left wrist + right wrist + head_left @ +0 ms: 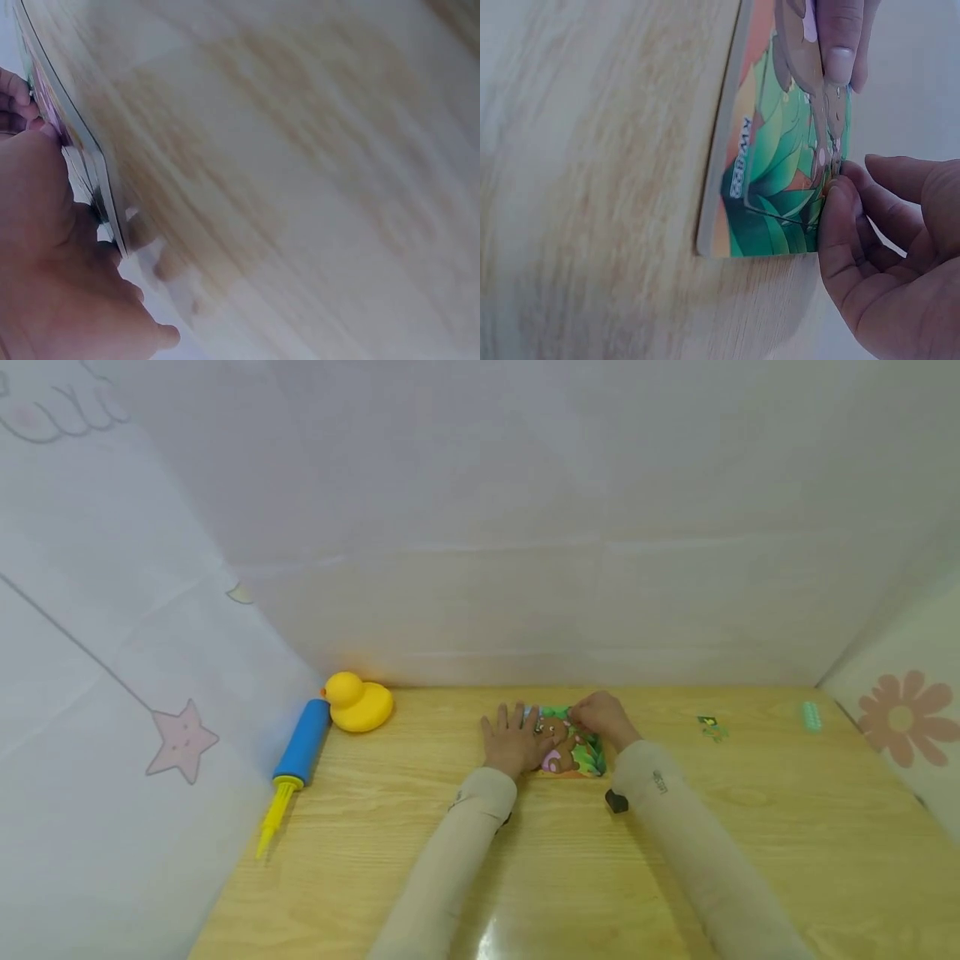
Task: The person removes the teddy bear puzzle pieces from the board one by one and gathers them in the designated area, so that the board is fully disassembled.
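A picture puzzle board [591,763] with a brown cartoon bear among green leaves lies flat on the table. My left hand [512,748] rests on its left part, fingers spread and straight, covering that side of the picture. At the upper right edge of the board is my right hand [606,718], its fingers curled. In the right wrist view the thumb and fingers of the right hand [900,255] pinch a puzzle piece at the picture's surface, and the fingers hide most of it. The left fingertips [841,64] touch the bear close by.
Small loose puzzle pieces [712,728] lie on the table to the right, with a pale green ridged object [811,717] farther right. On the left are a yellow rubber duck [362,705] and a blue hand pump [303,742] with a yellow nozzle. Fabric walls [480,610] enclose the table.
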`<action>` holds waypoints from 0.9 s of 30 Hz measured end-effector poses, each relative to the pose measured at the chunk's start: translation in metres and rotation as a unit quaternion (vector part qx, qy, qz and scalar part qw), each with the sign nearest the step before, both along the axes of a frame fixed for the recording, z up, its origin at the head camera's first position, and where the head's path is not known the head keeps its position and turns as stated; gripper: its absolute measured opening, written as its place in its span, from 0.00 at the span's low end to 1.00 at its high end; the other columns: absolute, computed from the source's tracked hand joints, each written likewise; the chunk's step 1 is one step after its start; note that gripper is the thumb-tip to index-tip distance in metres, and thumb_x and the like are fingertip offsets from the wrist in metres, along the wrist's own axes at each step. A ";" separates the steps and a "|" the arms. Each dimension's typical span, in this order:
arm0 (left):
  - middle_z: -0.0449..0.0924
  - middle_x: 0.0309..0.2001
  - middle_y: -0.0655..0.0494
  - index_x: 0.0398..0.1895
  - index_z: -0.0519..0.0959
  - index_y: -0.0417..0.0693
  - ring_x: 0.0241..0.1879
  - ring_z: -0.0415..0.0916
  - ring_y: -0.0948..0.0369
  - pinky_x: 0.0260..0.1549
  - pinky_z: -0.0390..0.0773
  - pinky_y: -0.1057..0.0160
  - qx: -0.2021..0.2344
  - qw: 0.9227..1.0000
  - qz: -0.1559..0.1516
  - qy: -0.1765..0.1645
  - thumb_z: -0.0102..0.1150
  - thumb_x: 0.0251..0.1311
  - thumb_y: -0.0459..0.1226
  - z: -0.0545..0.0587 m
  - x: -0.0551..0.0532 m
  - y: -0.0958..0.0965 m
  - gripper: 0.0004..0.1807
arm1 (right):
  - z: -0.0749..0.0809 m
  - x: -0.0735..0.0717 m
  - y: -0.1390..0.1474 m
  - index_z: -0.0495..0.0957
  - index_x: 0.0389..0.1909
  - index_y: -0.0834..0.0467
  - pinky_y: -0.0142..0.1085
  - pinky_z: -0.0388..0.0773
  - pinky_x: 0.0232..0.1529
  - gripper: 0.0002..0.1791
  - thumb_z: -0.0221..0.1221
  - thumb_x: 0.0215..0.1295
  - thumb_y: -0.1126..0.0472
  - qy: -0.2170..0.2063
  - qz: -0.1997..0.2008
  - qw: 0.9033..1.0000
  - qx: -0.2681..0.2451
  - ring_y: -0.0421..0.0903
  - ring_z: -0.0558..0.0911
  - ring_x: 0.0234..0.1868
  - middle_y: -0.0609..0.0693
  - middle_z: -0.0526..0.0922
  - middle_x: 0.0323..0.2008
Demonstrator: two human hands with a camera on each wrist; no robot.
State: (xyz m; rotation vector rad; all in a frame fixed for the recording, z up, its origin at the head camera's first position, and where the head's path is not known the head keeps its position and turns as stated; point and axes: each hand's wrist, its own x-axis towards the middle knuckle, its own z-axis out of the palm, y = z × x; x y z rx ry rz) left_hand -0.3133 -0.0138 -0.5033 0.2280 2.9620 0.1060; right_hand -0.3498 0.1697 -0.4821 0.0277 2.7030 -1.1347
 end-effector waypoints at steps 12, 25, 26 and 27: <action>0.45 0.83 0.58 0.82 0.49 0.67 0.83 0.40 0.53 0.78 0.47 0.38 0.015 1.000 -0.005 0.008 0.35 0.70 0.70 -0.002 -0.003 -0.001 0.42 | 0.003 0.000 -0.003 0.85 0.27 0.64 0.34 0.76 0.33 0.15 0.57 0.68 0.60 0.003 0.009 1.000 0.011 0.43 0.77 0.24 0.49 0.82 0.20; 0.42 0.84 0.58 0.83 0.45 0.56 0.83 0.40 0.55 0.79 0.46 0.40 0.031 0.999 0.000 -0.010 0.35 0.71 0.69 0.001 0.000 -0.001 0.46 | -0.002 -0.002 -0.006 0.80 0.60 0.63 0.37 0.86 0.40 0.20 0.56 0.75 0.58 -0.011 0.015 1.000 -0.012 0.47 0.87 0.40 0.60 0.87 0.50; 0.42 0.84 0.59 0.83 0.45 0.55 0.83 0.40 0.55 0.79 0.46 0.40 0.032 0.999 0.001 -0.011 0.35 0.71 0.69 0.001 0.000 -0.001 0.46 | -0.001 -0.002 -0.006 0.81 0.60 0.63 0.37 0.86 0.40 0.19 0.56 0.75 0.58 -0.011 0.013 1.000 -0.014 0.48 0.87 0.40 0.61 0.87 0.50; 0.42 0.84 0.59 0.83 0.45 0.55 0.83 0.40 0.55 0.79 0.46 0.40 0.031 0.999 0.001 -0.011 0.35 0.71 0.69 0.002 0.000 -0.001 0.46 | -0.001 -0.002 -0.006 0.81 0.60 0.64 0.38 0.86 0.40 0.19 0.56 0.75 0.59 -0.011 0.013 1.000 -0.016 0.49 0.87 0.40 0.61 0.87 0.50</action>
